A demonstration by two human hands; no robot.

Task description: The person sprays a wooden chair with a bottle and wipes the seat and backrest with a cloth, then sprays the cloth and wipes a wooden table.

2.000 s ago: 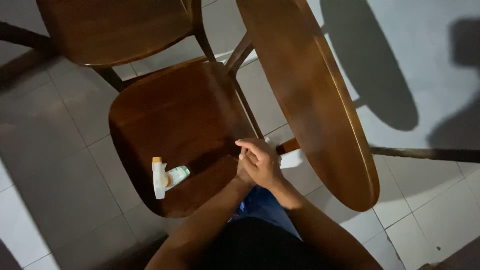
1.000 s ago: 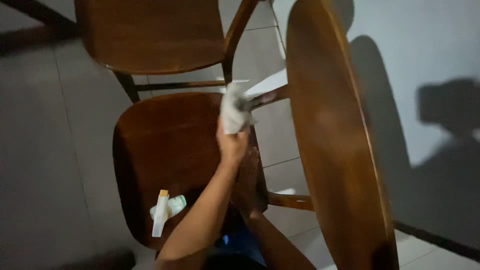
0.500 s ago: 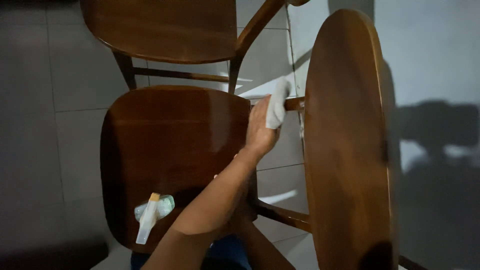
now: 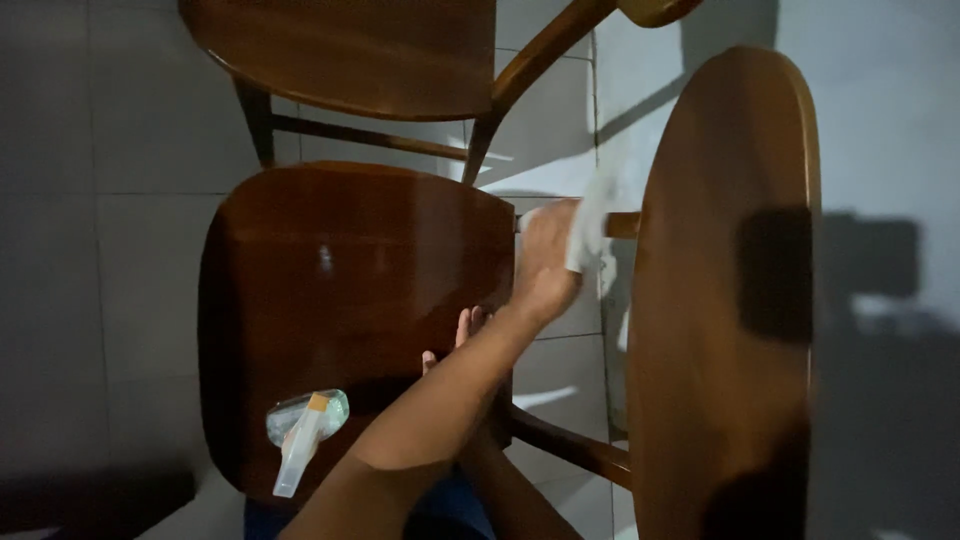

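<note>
Two wooden chairs [image 4: 350, 270], one spray bottle [image 4: 300, 432], one white cloth [image 4: 590, 235] clenched in left hand [image 4: 545, 265]; right hand [image 4: 462, 335] fingers loosely spread.

A glossy dark-brown wooden chair seat [image 4: 340, 290] with rounded corners stands on a floor of pale grey square tiles [image 4: 90, 290]. On the seat's near left corner lies a small clear spray bottle with a white trigger head and orange tip [image 4: 303, 432], tipped on its side. A second brown wooden chair seat [image 4: 350, 50] stands on the tiles just beyond.
</note>
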